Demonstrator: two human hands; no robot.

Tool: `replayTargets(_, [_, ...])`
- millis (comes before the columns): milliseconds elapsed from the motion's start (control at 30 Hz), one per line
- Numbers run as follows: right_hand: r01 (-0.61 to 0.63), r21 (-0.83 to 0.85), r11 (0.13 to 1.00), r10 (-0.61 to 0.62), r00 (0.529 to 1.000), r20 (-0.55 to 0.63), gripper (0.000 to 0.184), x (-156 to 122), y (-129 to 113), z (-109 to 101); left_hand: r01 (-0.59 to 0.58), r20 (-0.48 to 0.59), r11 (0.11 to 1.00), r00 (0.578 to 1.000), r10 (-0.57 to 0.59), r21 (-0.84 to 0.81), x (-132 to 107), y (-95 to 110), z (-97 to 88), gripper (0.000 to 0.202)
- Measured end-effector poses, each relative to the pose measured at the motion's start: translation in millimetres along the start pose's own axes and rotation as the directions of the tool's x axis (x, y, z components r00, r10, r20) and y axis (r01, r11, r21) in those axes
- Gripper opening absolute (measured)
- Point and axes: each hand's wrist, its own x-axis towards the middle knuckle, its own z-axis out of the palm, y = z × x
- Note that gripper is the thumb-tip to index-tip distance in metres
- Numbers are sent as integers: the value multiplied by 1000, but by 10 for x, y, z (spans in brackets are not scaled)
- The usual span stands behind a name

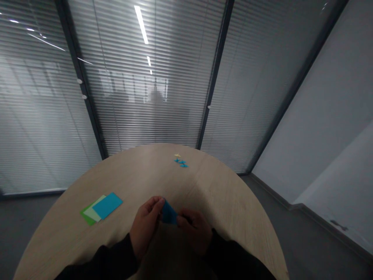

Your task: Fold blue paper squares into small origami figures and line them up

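Observation:
A small piece of blue paper point(169, 213), with a slanted upper edge that looks folded, is held up between my two hands near the table's front. My left hand point(146, 223) pinches its upper left corner between thumb and fingers. On the other side, my right hand point(196, 228) grips the lower right edge with its fingers curled in. The lower part of the paper is in shadow and partly hidden by the fingers.
Left of my hands lies an overlapping stack of green sheets point(87, 220) topped by a blue sheet point(107, 206). Toward the far edge of the round wooden table point(140, 167) sit several small blue folded paper shapes point(183, 165) and a yellow one point(177, 155). Blinds-covered glass stands behind.

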Motion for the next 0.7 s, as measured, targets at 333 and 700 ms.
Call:
replayTargets(333, [17, 85, 996, -18, 1000, 14, 23, -13, 33, -16, -22, 178, 993, 984, 1, 113, -58, 71, 22, 36])
replayTargets(700, [0, 24, 1000, -1, 1000, 17, 33, -16, 5, -110, 28, 77, 998, 996, -32, 51, -50, 35, -16, 40])
